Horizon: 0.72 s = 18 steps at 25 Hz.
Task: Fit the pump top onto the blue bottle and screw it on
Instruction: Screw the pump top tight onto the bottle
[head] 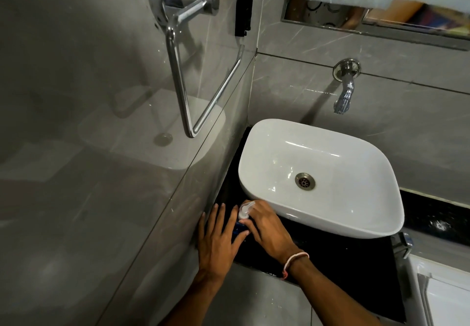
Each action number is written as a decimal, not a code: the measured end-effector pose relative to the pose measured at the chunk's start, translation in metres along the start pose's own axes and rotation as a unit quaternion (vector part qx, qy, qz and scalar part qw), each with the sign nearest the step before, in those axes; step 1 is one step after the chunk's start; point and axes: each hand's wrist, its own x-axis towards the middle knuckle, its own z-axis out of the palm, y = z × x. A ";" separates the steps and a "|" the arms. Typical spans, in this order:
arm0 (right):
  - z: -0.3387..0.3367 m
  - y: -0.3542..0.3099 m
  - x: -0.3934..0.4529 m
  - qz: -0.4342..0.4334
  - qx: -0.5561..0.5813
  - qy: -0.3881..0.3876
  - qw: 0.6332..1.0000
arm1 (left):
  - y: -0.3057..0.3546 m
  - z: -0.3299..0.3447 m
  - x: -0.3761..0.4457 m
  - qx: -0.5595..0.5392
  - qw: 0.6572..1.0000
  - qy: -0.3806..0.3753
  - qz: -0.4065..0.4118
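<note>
A blue bottle [238, 229] stands on the black counter [343, 262], in the corner between the grey wall and the white basin. Only a small strip of it shows between my hands. My left hand [218, 239] wraps around its left side, thumb across the front and fingers stretched toward the wall. A clear white pump top [244, 210] sits on the bottle's neck, nozzle pointing toward the basin. My right hand [267, 229] grips the pump's collar with its fingertips. A pink thread band circles that wrist.
A white countertop basin [356, 214] with a metal drain fills the counter right of my hands. A chrome tap [343, 94] juts from the back wall above it. A chrome towel ring [188, 71] hangs on the left wall. A mirror edge runs along the top right.
</note>
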 end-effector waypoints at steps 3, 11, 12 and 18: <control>0.004 -0.004 -0.002 0.028 -0.031 0.002 0.999 | -0.003 0.004 -0.001 0.010 1.000 0.004 0.012; -0.006 0.002 -0.003 0.020 0.033 -0.031 0.999 | -0.002 0.004 0.002 0.006 1.000 0.021 0.004; -0.005 0.003 -0.003 0.024 0.039 -0.031 0.998 | -0.002 0.006 0.003 0.006 1.000 0.026 0.005; 0.001 0.001 0.001 0.011 -0.004 0.001 1.000 | -0.003 0.008 0.000 0.006 0.999 0.038 0.011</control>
